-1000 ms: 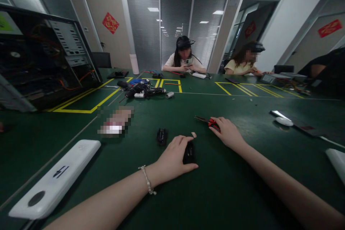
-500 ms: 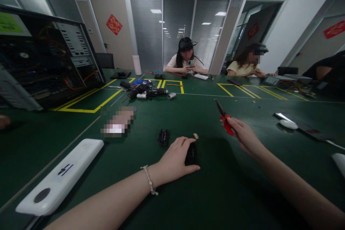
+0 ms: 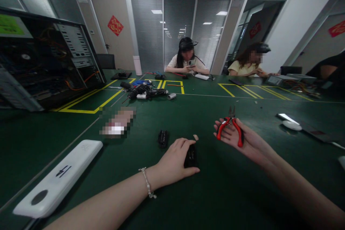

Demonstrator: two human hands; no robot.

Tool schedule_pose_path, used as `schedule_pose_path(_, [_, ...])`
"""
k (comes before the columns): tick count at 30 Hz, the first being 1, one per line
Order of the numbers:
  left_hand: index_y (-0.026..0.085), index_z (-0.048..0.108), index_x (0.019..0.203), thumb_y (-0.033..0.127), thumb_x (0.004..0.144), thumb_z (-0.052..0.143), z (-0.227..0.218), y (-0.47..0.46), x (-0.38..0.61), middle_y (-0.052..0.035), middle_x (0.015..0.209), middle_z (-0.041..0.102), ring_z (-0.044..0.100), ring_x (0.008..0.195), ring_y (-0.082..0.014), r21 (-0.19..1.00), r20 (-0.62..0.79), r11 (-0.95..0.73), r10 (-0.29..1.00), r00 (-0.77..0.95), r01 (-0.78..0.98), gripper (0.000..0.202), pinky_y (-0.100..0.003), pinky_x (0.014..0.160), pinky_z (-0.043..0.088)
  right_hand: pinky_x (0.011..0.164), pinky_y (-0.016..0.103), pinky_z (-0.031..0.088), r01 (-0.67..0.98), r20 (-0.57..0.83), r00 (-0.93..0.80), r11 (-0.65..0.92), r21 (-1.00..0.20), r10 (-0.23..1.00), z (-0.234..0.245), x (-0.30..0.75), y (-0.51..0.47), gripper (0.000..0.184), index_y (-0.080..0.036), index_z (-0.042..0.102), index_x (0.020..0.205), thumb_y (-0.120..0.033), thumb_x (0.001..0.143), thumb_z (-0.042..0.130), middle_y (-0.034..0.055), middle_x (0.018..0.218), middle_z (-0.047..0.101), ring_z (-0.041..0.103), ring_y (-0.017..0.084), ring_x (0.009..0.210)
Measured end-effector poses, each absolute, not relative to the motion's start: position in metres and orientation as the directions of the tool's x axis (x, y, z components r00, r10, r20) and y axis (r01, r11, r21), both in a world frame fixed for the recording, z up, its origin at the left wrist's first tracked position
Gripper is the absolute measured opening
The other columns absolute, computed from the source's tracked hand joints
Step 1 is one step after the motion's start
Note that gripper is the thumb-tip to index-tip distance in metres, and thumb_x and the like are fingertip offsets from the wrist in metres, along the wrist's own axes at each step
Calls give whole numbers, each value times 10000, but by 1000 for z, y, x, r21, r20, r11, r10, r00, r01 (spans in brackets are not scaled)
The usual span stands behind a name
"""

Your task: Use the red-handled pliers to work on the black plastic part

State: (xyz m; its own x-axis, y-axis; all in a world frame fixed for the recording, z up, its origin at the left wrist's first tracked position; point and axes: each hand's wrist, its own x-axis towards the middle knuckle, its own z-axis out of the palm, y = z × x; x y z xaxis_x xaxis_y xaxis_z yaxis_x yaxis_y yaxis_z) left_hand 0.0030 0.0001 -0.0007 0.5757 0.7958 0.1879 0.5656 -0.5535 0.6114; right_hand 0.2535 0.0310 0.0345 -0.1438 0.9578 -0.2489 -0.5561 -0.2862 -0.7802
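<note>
My right hand [image 3: 242,136] is turned palm up above the table. Red-handled pliers [image 3: 238,129] are held in it, jaws pointing away from me and both handles spread apart. My left hand [image 3: 174,160] rests on the table with thumb and fingers around a dark, glossy black piece [image 3: 191,156], partly hidden by the hand. At its index fingertip lies a small pale scrap [image 3: 196,137]. A second black piece [image 3: 163,138], similar and ridged, sits just left of that hand.
A white elongated device [image 3: 60,178] and a blurred-out phone [image 3: 120,122] lie to the left. Behind them stands an opened computer case [image 3: 78,43]. Tangled tools and cables [image 3: 145,90] lie farther back. A white mouse [image 3: 291,125] is at right. Two people sit opposite.
My right hand has turned over from a side grip to palm up. The pliers' handles have spread and their jaws show apart. My left hand stays on the black piece.
</note>
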Motion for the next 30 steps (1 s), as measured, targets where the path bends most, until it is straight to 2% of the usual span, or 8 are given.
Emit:
schedule_pose_path(4, [245,334,1221,390,612,674,-2,0,3,-80,1227,399,366,1133,-280,604,191,-559,794,577,568,712,-464,936,328,854,485,401,-463,-182,-87,-202,-863,979,37,250,27,328,-228,483,1008,-368,862,225,75,1129,529,479,214,1060])
schedule_pose_path(8, [262,327,1226,403,629,657,0,-1,2,-69,1244,384,361,1139,-278,613,171,-542,801,574,575,697,-469,937,327,762,528,438,-162,-39,-66,-50,-985,997,30,256,33,464,-283,458,1037,-533,819,134,71,1120,535,487,245,1048])
schedule_pose_path(12, [267,324,1227,404,634,654,2,-2,0,-61,1248,383,361,1142,-278,627,149,-527,803,576,573,693,-466,939,330,736,512,455,53,61,-56,63,-997,997,21,263,39,526,-273,433,1085,-558,804,92,104,1097,544,500,246,1031])
schedule_pose_path(14, [270,326,1223,398,633,658,3,-2,0,-58,1248,383,363,1142,-273,627,150,-530,801,579,571,689,-460,937,336,747,509,450,41,50,-57,53,-998,997,18,262,40,492,-266,454,1051,-537,813,119,109,1065,561,513,241,1013])
schedule_pose_path(19, [261,331,1218,388,626,668,1,-1,1,-72,1235,392,367,1136,-272,615,175,-546,798,576,569,693,-466,942,326,772,506,440,-246,-125,0,-122,-962,992,21,257,37,276,-262,473,997,-413,814,333,87,1043,584,533,230,984])
schedule_pose_path(23, [260,321,1226,373,639,661,1,-1,1,-70,1238,391,364,1139,-262,610,183,-560,788,588,560,689,-453,949,321,799,479,438,-333,-196,-20,-191,-923,980,24,258,35,311,-267,450,1083,-326,778,438,64,999,598,542,218,968])
schedule_pose_path(27, [256,323,1225,376,629,667,1,-1,1,-71,1243,386,364,1140,-269,610,180,-552,795,579,569,698,-464,947,321,784,450,453,-181,-108,-6,-107,-978,994,23,260,35,402,-275,404,1154,-332,762,468,44,949,597,562,212,920])
schedule_pose_path(30, [260,315,1233,400,630,657,0,0,1,-70,1255,376,358,1145,-279,620,162,-534,804,572,575,707,-473,945,320,792,440,441,91,43,24,40,-995,999,21,262,37,470,-254,383,1188,-377,747,488,51,952,585,552,218,917])
